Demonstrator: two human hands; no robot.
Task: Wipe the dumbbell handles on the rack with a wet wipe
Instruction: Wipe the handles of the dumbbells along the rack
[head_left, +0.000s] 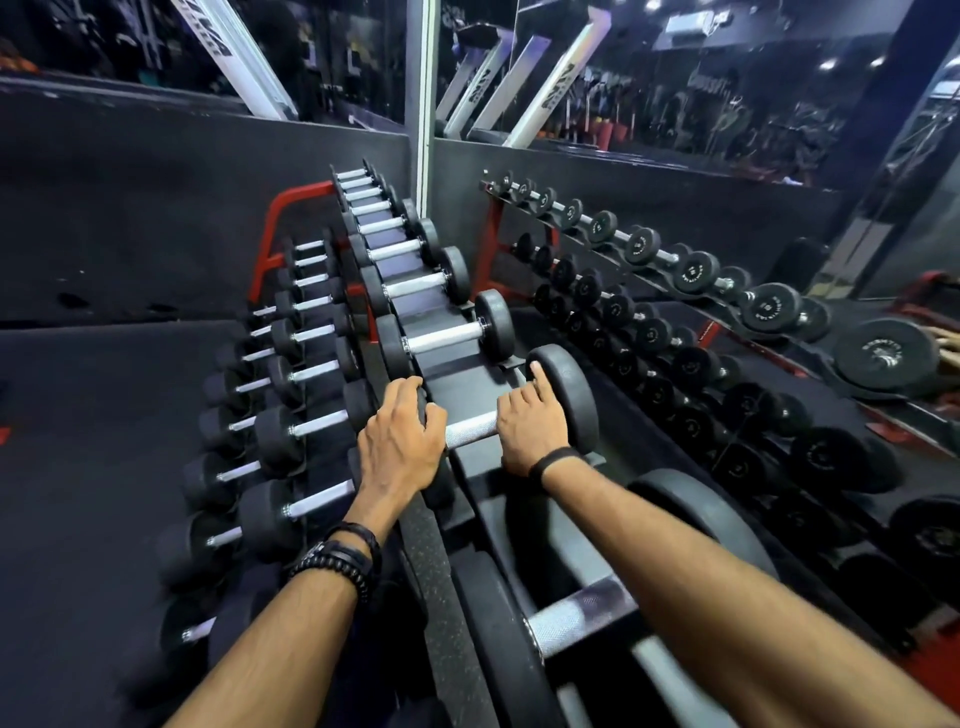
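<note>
Two hands (400, 441) (530, 426) grip one dumbbell (566, 395); neighbouring dumbbells (441, 338) crowd close.

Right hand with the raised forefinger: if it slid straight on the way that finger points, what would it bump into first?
The right hand would probably first meet the dumbbell's right head, which the forefinger already seems to touch. Depth beyond is unclear.

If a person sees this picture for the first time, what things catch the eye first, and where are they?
First, the two hands at the centre: the left hand grips one end of a dumbbell on the rack, and the right hand curls round its handle, a finger against the far weight. Then the row of silver handles running away behind. No wipe is visible.
</note>
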